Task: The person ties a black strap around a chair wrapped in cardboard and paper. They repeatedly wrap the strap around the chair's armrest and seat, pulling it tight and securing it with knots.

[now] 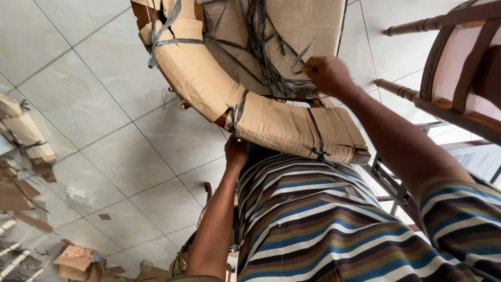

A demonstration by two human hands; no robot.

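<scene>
Striped shirt (334, 219) fills the near view, and just beyond it a cardboard-wrapped curved chair frame (271, 122) lies across the body, its long arc running from upper left to lower right. Under its near edge the left hand (236, 151) presses up, fingers curled against the cardboard. Past the far edge the right hand (326, 74) pinches the grey plastic straps (266, 57), fingers narrow. A bare wooden chair (454, 62) stands off to the right.

Wrapped chair (292, 130) lies between scraps (23, 136) left, wooden chair (459, 68) right.
</scene>
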